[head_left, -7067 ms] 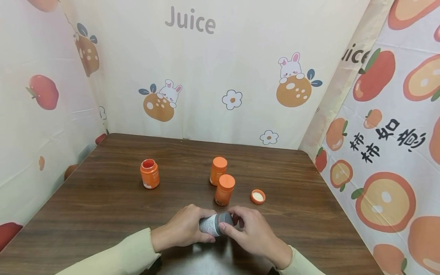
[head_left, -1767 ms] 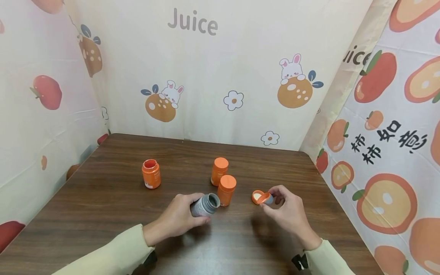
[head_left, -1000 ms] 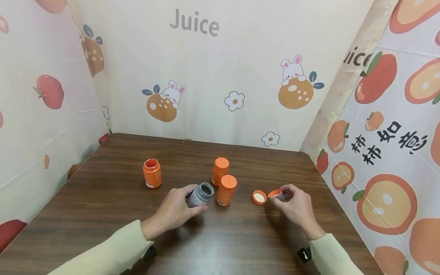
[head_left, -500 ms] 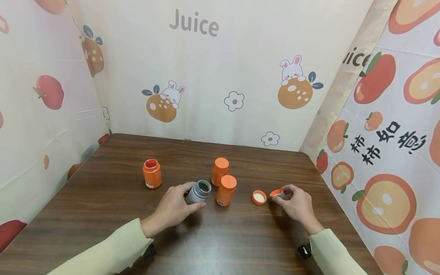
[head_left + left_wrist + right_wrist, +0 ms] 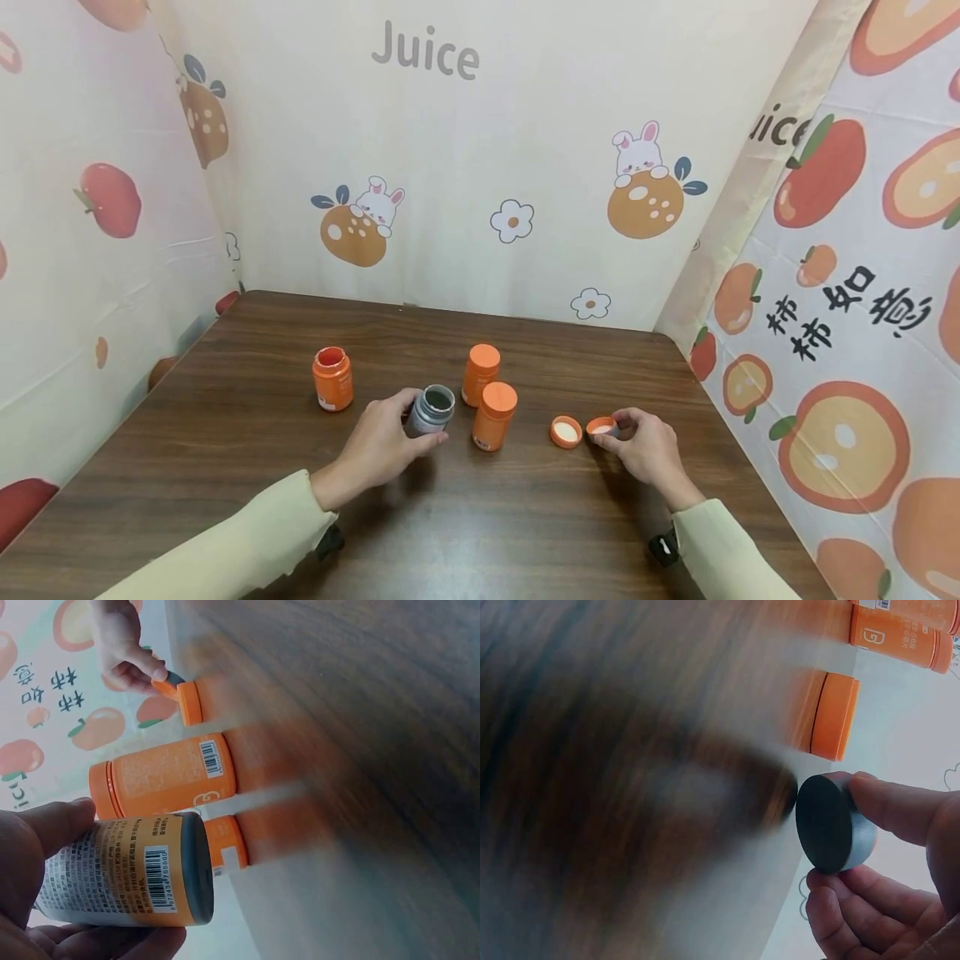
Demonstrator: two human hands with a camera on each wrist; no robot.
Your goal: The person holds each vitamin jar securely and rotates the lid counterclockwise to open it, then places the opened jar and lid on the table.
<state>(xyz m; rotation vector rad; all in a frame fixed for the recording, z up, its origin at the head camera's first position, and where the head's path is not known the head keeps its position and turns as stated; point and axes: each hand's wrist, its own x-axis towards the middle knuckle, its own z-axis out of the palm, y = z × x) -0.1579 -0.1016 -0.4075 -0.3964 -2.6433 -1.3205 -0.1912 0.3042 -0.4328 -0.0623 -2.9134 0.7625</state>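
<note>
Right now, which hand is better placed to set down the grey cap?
Probably the right hand: it pinches the grey cap beside the orange cap, while the left hand holds the grey bottle.

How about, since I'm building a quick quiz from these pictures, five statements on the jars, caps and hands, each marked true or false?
1. The left hand holds a grey jar. True.
2. The right hand lies flat on the table. False: it pinches a grey cap.
3. The loose orange cap lies with its pale inside facing up. True.
4. The leftmost orange jar has its cap on. False: its mouth is open.
5. In the head view, the nearer capped jar partly hides the farther capped jar. True.
</note>
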